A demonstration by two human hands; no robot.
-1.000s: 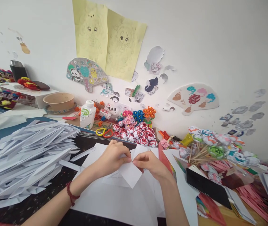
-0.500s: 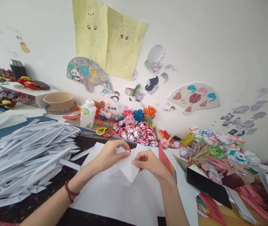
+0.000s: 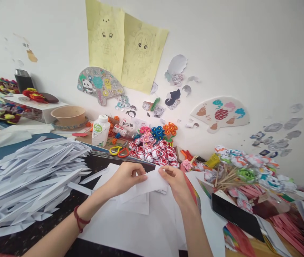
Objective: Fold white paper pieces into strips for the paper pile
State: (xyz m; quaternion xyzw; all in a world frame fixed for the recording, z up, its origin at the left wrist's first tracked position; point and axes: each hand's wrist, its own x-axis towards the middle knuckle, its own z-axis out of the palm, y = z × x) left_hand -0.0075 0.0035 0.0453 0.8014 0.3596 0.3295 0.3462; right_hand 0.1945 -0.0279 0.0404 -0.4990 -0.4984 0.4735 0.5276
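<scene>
Between my two hands is a folded piece of white paper (image 3: 152, 181), held up over the work surface. My left hand (image 3: 130, 176) pinches its left edge between thumb and fingers. At the upper right edge, my right hand (image 3: 171, 178) grips it the same way. Beneath lie smaller white paper squares (image 3: 137, 204), resting on large white sheets (image 3: 138, 232). A dark red cord bracelet (image 3: 79, 219) circles my left wrist.
A big heap of folded white paper strips (image 3: 34, 175) lies on the left. Behind my hands are scissors (image 3: 119, 151), a white bottle (image 3: 100, 131) and red-white paper flowers (image 3: 154, 151). To the right lie a black phone (image 3: 237, 216) and wooden sticks (image 3: 225, 175).
The paper between my hands has gone from a downward-pointing shape to a flatter, wider band. My right hand has moved slightly up and right, and the hands are a little further apart.
</scene>
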